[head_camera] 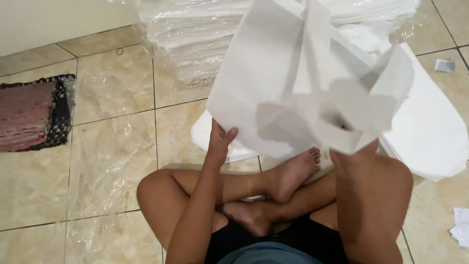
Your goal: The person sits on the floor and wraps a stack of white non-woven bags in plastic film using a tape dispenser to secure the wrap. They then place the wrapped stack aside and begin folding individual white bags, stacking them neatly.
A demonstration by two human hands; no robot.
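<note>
2 hands (pixel 222 139), 1 white bag (pixel 303 83)

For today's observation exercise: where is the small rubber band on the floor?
In the head view the rubber band lies on a beige floor tile at upper left, just left of the plastic-wrapped stack of white sheets, near the wall.

1. Under me is a floor of glossy beige tiles (pixel 112 88) with dark grout lines.
2. A pale wall (pixel 49 19) meets it at my upper left.
3. A dark-edged, reddish woven mat (pixel 29 115) lies at my far left.
4. Crumpled clear plastic sheeting (pixel 107 161) covers tiles beside it.
5. Soft, even light glints off the tiles.
</note>
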